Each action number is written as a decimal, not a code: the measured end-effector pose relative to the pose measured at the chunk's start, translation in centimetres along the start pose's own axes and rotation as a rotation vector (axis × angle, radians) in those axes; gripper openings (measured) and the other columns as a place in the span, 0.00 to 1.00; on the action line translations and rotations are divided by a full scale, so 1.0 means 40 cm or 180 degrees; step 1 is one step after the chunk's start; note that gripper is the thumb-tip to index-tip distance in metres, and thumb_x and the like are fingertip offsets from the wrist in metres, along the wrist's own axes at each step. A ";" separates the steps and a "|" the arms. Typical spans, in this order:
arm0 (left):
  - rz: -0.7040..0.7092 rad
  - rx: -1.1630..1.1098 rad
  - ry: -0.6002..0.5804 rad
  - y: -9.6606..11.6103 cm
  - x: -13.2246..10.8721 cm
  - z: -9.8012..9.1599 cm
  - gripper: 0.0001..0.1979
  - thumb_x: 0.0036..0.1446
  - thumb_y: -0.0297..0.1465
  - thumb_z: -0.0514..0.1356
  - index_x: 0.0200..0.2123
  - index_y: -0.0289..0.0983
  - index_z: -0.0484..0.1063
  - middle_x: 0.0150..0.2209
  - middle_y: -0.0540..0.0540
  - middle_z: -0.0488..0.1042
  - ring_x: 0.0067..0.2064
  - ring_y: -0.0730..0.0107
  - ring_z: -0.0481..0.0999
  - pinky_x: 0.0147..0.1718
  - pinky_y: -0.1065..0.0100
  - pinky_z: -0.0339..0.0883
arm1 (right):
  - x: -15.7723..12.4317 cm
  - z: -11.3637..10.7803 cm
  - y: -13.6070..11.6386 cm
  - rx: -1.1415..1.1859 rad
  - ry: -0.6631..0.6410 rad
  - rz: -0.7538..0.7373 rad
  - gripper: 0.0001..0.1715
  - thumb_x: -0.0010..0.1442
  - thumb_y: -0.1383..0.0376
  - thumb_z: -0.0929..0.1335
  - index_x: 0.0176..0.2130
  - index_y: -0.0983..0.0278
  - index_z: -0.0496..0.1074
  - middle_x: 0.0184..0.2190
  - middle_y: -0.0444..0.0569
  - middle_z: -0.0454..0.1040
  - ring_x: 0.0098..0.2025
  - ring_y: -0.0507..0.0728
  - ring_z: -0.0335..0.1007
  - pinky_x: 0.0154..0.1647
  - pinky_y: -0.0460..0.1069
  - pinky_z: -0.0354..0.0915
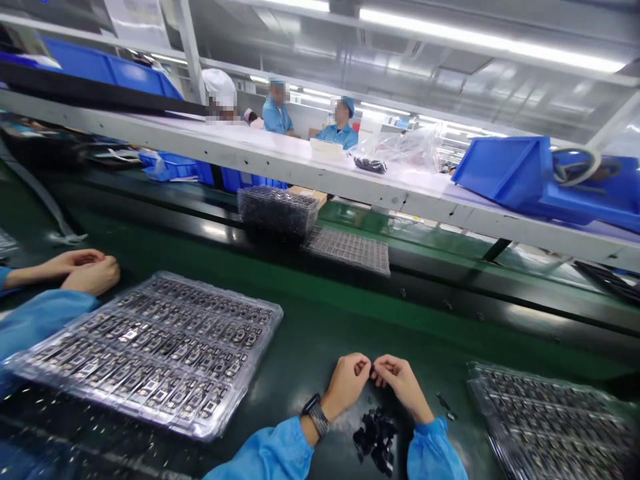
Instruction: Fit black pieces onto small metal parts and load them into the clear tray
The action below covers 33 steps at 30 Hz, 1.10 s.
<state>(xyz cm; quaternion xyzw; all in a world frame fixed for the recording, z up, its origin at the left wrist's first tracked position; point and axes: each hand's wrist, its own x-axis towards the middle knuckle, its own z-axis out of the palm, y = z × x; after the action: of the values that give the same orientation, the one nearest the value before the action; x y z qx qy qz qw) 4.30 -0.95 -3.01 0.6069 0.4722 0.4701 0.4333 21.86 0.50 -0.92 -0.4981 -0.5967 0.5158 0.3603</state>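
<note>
My left hand (349,381), with a dark watch on its wrist, and my right hand (399,381) meet fingertip to fingertip over the green table. Between the pinched fingers is a small dark piece, mostly hidden. Just below them lies a pile of black scraps (377,437). Left of my hands is a clear tray (220,423) filled with rows of small circuit boards. Another clear tray (493,437) of small parts stands at the right. A few dark bits (444,403) rest beside my right wrist.
A co-worker's hands (93,270) are at the left. Stacked clear trays (277,213) and a flat grid tray (350,249) lie at the back, under a white shelf (310,175). Blue bins (505,170) sit on the shelf. Several people stand beyond it.
</note>
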 end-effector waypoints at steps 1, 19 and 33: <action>0.0002 0.0037 0.0016 0.000 0.000 0.000 0.12 0.61 0.31 0.57 0.31 0.35 0.79 0.29 0.45 0.80 0.30 0.68 0.74 0.32 0.69 0.64 | 0.001 0.000 0.001 -0.0010 0.0003 -0.0015 0.33 0.51 0.37 0.76 0.32 0.65 0.78 0.26 0.52 0.81 0.24 0.56 0.73 0.27 0.50 0.64; 0.0301 0.0967 0.0180 0.019 -0.022 -0.006 0.11 0.61 0.26 0.56 0.30 0.39 0.76 0.29 0.46 0.76 0.31 0.66 0.72 0.33 0.66 0.59 | 0.002 0.011 0.000 0.0155 0.0019 0.0012 0.31 0.45 0.41 0.80 0.31 0.63 0.74 0.23 0.46 0.74 0.24 0.56 0.71 0.28 0.49 0.64; 0.0386 0.0723 0.0209 0.038 -0.030 -0.017 0.10 0.65 0.29 0.56 0.41 0.40 0.79 0.38 0.45 0.77 0.34 0.67 0.75 0.37 0.67 0.67 | 0.007 0.011 0.006 0.0266 0.0025 -0.0056 0.32 0.48 0.39 0.78 0.32 0.63 0.73 0.23 0.47 0.75 0.23 0.55 0.71 0.26 0.49 0.63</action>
<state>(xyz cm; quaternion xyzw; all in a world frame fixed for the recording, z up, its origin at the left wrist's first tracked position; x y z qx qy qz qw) 3.75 -2.33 -1.61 0.6638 0.4987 0.4585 0.3169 21.41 0.66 -1.28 -0.4794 -0.5776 0.5351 0.3876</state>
